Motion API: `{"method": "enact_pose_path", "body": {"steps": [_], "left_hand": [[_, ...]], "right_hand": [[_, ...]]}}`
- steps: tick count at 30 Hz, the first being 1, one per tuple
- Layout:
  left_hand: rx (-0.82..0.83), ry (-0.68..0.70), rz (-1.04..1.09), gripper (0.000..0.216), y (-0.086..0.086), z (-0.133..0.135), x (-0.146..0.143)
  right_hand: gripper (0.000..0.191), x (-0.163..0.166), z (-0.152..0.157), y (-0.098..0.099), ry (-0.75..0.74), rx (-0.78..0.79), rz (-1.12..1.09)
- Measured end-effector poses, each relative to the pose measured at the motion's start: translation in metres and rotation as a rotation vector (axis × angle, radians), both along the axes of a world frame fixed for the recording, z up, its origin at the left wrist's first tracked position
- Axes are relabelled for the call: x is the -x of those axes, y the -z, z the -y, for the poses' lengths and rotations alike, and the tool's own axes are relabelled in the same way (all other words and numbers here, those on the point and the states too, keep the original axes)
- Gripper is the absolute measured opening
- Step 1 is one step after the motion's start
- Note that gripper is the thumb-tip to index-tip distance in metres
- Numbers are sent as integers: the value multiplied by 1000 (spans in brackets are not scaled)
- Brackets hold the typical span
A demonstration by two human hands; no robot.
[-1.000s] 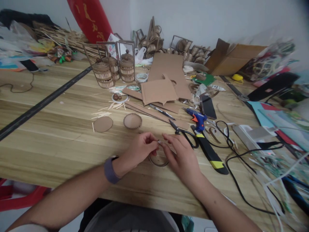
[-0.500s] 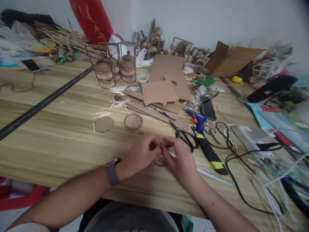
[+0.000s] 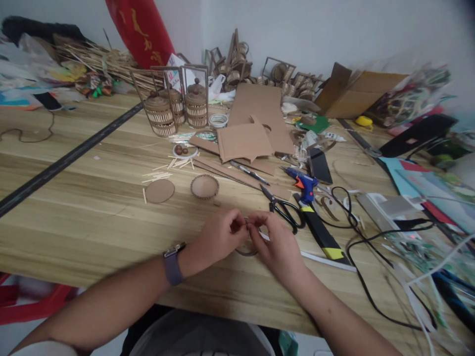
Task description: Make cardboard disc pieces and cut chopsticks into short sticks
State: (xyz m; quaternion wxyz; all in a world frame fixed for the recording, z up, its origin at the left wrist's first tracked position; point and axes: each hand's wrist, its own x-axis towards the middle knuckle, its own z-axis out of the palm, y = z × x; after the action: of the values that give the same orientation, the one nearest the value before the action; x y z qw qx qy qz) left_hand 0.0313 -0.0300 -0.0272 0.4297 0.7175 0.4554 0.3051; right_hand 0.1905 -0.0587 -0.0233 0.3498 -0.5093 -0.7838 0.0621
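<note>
My left hand (image 3: pixel 218 236) and my right hand (image 3: pixel 280 244) meet fingertip to fingertip above the table's near part, both closed in a pinch. Between and below them shows a thin brown ring (image 3: pixel 246 252), its upper part hidden by my fingers. A narrow white strip (image 3: pixel 328 260) passes by my right hand and trails out to the right. Just beyond my right hand lie black-handled scissors (image 3: pixel 285 211). Ahead of my left hand are a round cardboard piece with a ridged rim (image 3: pixel 205 186) and a flat cardboard disc (image 3: pixel 160 191).
A blue glue gun (image 3: pixel 302 183) and a black-yellow tool (image 3: pixel 322 232) lie to the right, near a looping black cable (image 3: pixel 365 287). Small wooden sticks (image 3: pixel 158 176) and a dish of brown beads (image 3: pixel 185 151) are farther off. Slatted lidded baskets (image 3: pixel 159 116) and cardboard sheets (image 3: pixel 245 141) stand behind.
The trailing end of the white strip has shifted slightly away from me and now meets the black-yellow tool's near end. Both hands keep nearly the same place and pinch.
</note>
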Motion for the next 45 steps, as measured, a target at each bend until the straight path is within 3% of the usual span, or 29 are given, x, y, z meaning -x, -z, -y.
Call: {"method": "enact_pose_path", "body": {"steps": [11, 21, 34, 38, 41, 45], "left_hand": [[52, -8, 12, 12, -3, 0, 1], [-47, -2, -14, 11, -1, 1, 0], [-127, 47, -2, 10, -4, 6, 0], [-13, 51, 214, 3, 1, 3, -2], [160, 67, 429, 18, 4, 0, -3], [200, 109, 415, 13, 4, -3, -2]], "right_hand": [[7, -1, -1, 1, 20, 85, -119], [7, 0, 0, 1, 38, 194, -277], [11, 4, 1, 3, 97, 173, -318], [14, 4, -2, 4, 95, 217, -431], [15, 3, -3, 5, 94, 271, -545], [16, 3, -3, 6, 65, 365, -688]]}}
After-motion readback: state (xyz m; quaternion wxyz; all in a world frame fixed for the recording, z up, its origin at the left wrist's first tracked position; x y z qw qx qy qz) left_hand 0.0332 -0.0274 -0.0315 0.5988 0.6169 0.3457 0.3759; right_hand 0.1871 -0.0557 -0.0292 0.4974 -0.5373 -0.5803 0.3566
